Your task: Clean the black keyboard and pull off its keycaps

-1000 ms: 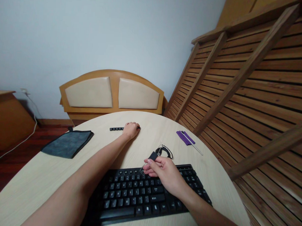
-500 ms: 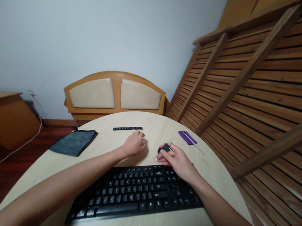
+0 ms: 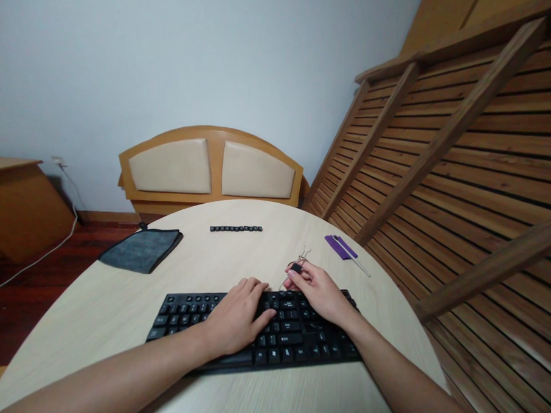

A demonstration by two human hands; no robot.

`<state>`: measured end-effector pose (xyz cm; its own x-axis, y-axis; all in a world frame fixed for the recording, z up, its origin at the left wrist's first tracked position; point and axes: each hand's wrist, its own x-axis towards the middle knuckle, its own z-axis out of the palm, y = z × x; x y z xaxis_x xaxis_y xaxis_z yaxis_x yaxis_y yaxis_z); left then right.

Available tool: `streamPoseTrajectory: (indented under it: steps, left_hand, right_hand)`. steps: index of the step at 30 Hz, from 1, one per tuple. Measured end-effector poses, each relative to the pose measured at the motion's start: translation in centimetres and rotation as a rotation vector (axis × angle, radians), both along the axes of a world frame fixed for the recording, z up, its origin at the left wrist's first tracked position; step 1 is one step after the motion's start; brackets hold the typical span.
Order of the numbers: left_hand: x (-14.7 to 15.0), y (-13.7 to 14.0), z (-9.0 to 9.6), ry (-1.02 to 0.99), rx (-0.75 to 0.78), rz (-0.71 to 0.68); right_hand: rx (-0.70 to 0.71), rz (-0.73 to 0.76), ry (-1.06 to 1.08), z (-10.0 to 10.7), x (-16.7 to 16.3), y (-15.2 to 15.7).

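Note:
A black keyboard [image 3: 292, 338] lies near the front of the table. My left hand [image 3: 241, 314] rests over its middle keys with the fingers spread and nothing in them. Above the keyboard's back right edge, my right hand [image 3: 313, 287] grips a keycap puller [image 3: 296, 267] with a black body. Its thin wire prongs point up and away; the fingers cover part of it. Farther back, a neat row of loose black keycaps [image 3: 236, 228] sits on the table.
The pale round table [image 3: 218, 262] also bears a grey cloth pouch [image 3: 141, 250] at left. At right lies a purple cloth [image 3: 340, 247] with a thin light stick [image 3: 360, 267] across it. A headboard [image 3: 213, 164] stands behind; wooden slats [image 3: 441, 177] lean at right.
My left hand has come back from near the keycap row onto the keyboard, and its fingers have opened out. The right hand still holds the puller, whose angle has shifted slightly.

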<state>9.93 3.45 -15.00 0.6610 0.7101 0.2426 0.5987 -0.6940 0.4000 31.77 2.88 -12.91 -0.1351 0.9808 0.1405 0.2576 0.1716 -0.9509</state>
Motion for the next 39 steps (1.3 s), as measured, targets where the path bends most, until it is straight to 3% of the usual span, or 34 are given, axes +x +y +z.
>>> streamPoseTrajectory:
  steps: [15, 28, 39]
  left_hand:
    - [-0.4, 0.0, 0.5, 0.027, -0.019, -0.003]
    - [-0.5, -0.1, 0.7, 0.047, -0.024, -0.007]
    - [-0.4, 0.1, 0.5, -0.03, -0.075, 0.016]
  right_hand:
    - [0.077, -0.029, -0.186, 0.0, -0.7, -0.5]
    - [0.191, -0.063, -0.57, 0.2, -1.3, -0.9]
    - [-0.028, -0.091, -0.157, -1.3, -0.5, 0.9]
